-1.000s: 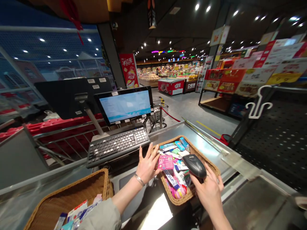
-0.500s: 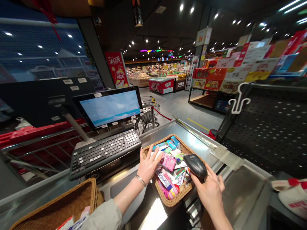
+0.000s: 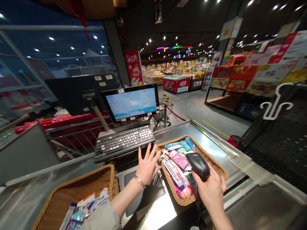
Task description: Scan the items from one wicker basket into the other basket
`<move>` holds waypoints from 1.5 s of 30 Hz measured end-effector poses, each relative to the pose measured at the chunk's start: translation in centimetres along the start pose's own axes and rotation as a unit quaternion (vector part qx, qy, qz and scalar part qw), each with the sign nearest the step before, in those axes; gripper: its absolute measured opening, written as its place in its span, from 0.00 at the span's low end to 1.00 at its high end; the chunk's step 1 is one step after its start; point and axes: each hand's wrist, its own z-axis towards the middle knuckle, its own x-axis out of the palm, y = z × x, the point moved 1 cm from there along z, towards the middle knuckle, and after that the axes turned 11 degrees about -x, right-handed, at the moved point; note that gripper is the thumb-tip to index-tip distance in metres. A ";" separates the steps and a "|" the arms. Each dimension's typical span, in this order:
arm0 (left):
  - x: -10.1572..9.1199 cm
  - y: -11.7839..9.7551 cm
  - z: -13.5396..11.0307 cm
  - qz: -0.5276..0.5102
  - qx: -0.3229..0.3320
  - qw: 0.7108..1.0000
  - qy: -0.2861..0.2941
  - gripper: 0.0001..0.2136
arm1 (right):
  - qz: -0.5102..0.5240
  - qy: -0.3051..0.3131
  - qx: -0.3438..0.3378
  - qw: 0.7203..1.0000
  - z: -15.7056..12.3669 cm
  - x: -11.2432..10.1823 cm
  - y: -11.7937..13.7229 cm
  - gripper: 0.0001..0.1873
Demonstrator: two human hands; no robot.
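My right hand is closed round a black handheld barcode scanner, held over the near right part of a wicker basket. The basket is full of small packets, with a pink packet lying on top near the scanner. My left hand is open with fingers spread, empty, hovering just left of that basket's rim and in front of the keyboard. A bracelet sits on its wrist. The till screen stands behind the keyboard.
A second wicker basket with several packets sits at the near left on the steel counter. A flat scanner window lies between the baskets. A black perforated rack stands at the right; a shopping trolley stands beyond the till.
My left hand has let go of the pink packet and drawn back out of the basket to its left rim. The packet now lies on the pile. My right hand keeps the scanner.
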 end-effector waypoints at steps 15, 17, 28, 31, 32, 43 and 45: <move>-3.7 6.7 -9.3 0.039 -0.143 0.989 0.029 0.31 | 0.094 0.089 -0.107 0.986 -2.6 4.2 7.3 0.29; -4.1 7.4 -10.7 0.048 -0.163 0.985 0.034 0.31 | 0.102 0.101 -0.128 0.981 -3.3 4.8 8.2 0.28; -5.7 12.0 -19.3 0.097 -0.268 0.957 0.058 0.30 | 0.159 0.195 -0.213 0.944 -6.7 6.5 14.0 0.21; -5.9 13.2 -21.4 0.107 -0.287 0.950 0.060 0.31 | 0.172 0.212 -0.222 0.936 -7.5 7.0 15.2 0.21; -6.0 13.5 -22.0 0.108 -0.293 0.948 0.061 0.32 | 0.174 0.220 -0.224 0.933 -7.7 7.1 15.5 0.21; -6.1 17.6 -27.6 0.125 -0.340 0.927 0.100 0.30 | 0.188 0.253 -0.246 0.917 -9.5 8.4 17.8 0.20; -6.1 18.3 -28.4 0.122 -0.344 0.925 0.109 0.31 | 0.188 0.262 -0.243 0.915 -9.7 8.6 18.0 0.21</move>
